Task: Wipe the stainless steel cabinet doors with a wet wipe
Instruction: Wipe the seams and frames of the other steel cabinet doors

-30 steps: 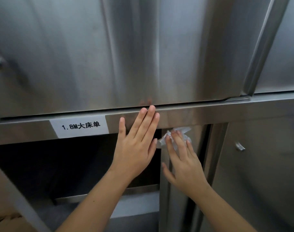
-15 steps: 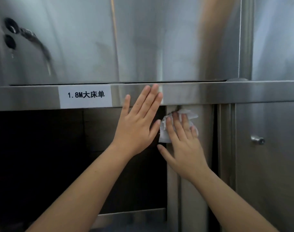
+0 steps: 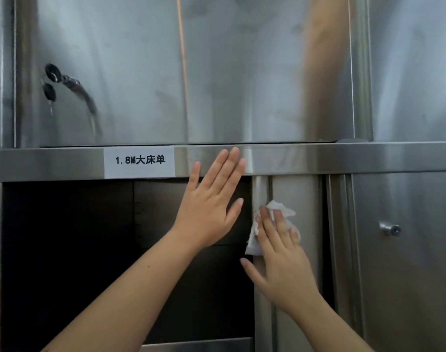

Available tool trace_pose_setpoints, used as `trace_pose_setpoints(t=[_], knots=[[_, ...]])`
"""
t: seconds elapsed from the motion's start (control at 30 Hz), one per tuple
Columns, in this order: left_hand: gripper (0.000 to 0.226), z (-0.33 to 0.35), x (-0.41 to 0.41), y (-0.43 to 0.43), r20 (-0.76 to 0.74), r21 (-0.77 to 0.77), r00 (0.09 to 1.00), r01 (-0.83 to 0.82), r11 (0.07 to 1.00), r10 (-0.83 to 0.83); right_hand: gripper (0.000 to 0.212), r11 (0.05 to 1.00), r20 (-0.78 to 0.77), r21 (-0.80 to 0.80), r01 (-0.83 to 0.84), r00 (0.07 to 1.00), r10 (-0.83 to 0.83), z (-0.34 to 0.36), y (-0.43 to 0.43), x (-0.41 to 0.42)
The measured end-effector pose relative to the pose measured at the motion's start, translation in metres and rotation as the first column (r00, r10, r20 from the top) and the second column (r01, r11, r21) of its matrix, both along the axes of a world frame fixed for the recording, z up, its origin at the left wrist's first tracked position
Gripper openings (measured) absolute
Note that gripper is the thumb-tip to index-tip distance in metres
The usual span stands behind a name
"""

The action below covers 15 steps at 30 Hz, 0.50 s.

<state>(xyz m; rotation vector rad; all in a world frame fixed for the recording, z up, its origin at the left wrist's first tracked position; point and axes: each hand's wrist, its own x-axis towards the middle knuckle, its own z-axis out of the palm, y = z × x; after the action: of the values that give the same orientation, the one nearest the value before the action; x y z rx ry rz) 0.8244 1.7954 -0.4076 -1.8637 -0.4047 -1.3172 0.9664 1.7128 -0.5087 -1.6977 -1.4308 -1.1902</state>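
A stainless steel cabinet fills the head view. My right hand (image 3: 283,260) presses a crumpled white wet wipe (image 3: 275,212) flat against the narrow steel door panel (image 3: 298,194) below the horizontal rail (image 3: 318,158). The fingers cover most of the wipe. My left hand (image 3: 211,201) is flat and open, fingertips resting on the rail, palm over the dark open compartment (image 3: 77,250).
A white label (image 3: 139,161) with printed text sticks to the rail. The upper door (image 3: 217,72) carries a lock with keys (image 3: 50,82) at the left. A lower right door (image 3: 407,262) has a round lock (image 3: 391,228).
My right hand has slid the wipe downward along the panel, away from the rail. My left hand stays on the rail. The view has levelled.
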Motion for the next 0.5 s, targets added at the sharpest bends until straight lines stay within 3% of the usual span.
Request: trace_pose_setpoints(t=[0.17,0.27,0.5], knots=[[0.064,0.0,-0.002,-0.002,-0.013,-0.015,1.0,-0.004,1.0,0.003,0.078,0.996,-0.037,0.061,-0.06,0.997,0.062,0.038,0.003,-0.002],[0.064,0.0,-0.002,-0.002,-0.017,-0.004,1.0,-0.01,1.0,0.01,0.082,0.998,-0.027,0.058,-0.005,1.0,0.007,0.055,0.005,-0.004],[0.064,0.0,-0.001,0.0,-0.016,0.001,1.0,-0.005,1.0,0.005,0.077,0.999,0.02,0.038,-0.009,1.0,0.008,0.021,0.001,-0.007]])
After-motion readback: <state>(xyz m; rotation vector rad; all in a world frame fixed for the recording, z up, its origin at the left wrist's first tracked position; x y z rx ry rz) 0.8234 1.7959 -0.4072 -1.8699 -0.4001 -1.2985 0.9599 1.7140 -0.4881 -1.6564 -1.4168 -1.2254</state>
